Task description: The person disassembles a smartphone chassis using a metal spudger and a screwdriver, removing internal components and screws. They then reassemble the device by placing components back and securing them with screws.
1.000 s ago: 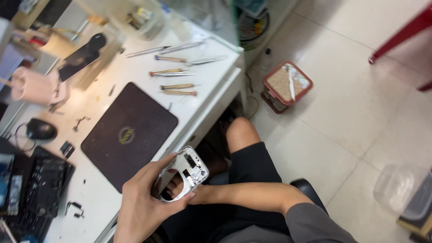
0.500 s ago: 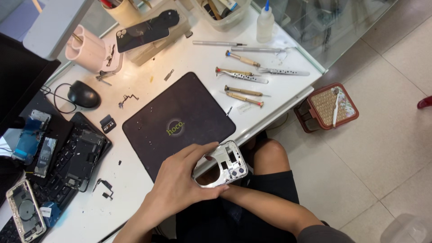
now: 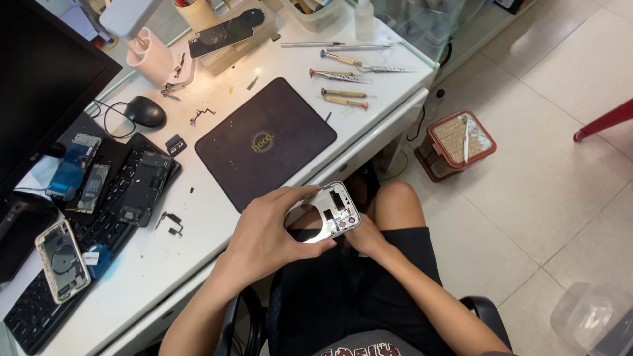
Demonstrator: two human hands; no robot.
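A: Where is the phone frame now?

B: It is held over the lap, just past the near edge of the white tabletop, beside the dark work mat. The left hand is curled around its left side, thumb below and fingers on top. The right hand supports it from under; it is mostly hidden, so how far it closes I cannot tell.

A: And on the table?

B: Screwdrivers and tweezers lie near the far right corner, a black mouse near the far edge, and opened phone parts rest on a keyboard at the left
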